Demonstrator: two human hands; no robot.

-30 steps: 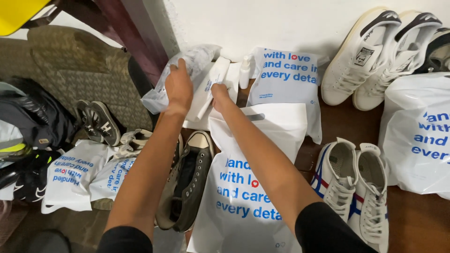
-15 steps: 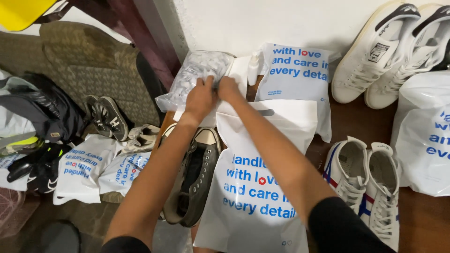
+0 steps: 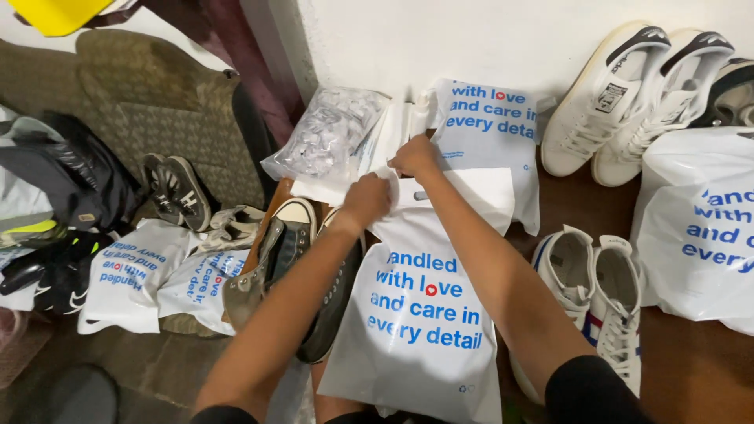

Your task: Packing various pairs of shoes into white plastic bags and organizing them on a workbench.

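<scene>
A white plastic bag with blue printing (image 3: 424, 314) lies on the floor in front of me. My left hand (image 3: 366, 200) and my right hand (image 3: 415, 157) both grip its top edge near the handle cut-out, fingers closed on the plastic. Just left of the bag lies a pair of dark low-top sneakers with white toe caps (image 3: 294, 263), under my left forearm. A clear packet of small white items (image 3: 326, 133) rests behind my hands, against the white wall.
More printed white bags lie at the back (image 3: 491, 126), at the right (image 3: 699, 228) and at the left (image 3: 137, 271). White sneakers stand at the back right (image 3: 620, 94) and at my right (image 3: 597, 298). Dark shoes (image 3: 174, 188) and a black bag (image 3: 75, 180) sit to the left.
Both hands have come down from the packets by the wall toward me and now pinch the top of the near bag. The view has shifted slightly.
</scene>
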